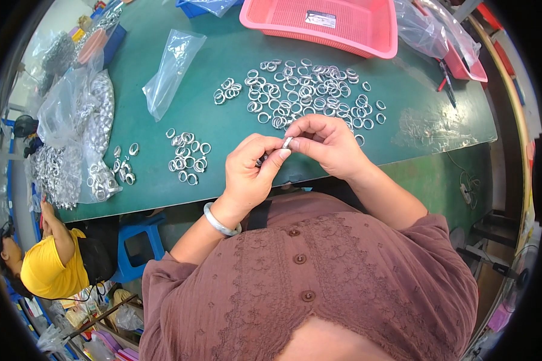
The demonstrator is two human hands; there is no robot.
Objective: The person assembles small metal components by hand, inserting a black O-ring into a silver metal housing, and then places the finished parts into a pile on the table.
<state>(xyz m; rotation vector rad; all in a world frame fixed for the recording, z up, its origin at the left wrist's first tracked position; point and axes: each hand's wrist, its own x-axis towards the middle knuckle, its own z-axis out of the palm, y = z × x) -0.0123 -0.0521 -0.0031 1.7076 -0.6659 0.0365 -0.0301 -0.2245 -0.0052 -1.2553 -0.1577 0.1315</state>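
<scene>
Between my two hands, over the table's near edge, is a small silver ring. My left hand pinches it between thumb and forefinger, and something dark shows in its curled fingers. My right hand grips the ring's other side with thumb and fingertips. Beyond my hands spreads a large pile of silver rings on the green table. Left of it lies a small cluster of rings. Nearer me on the left sits another loose group of rings, and farther left a few more rings.
A pink basket stands at the back, with an empty clear plastic bag to its left. Heaped silver pieces and plastic bags fill the left end. A red pen lies at right. A person in yellow works at far left.
</scene>
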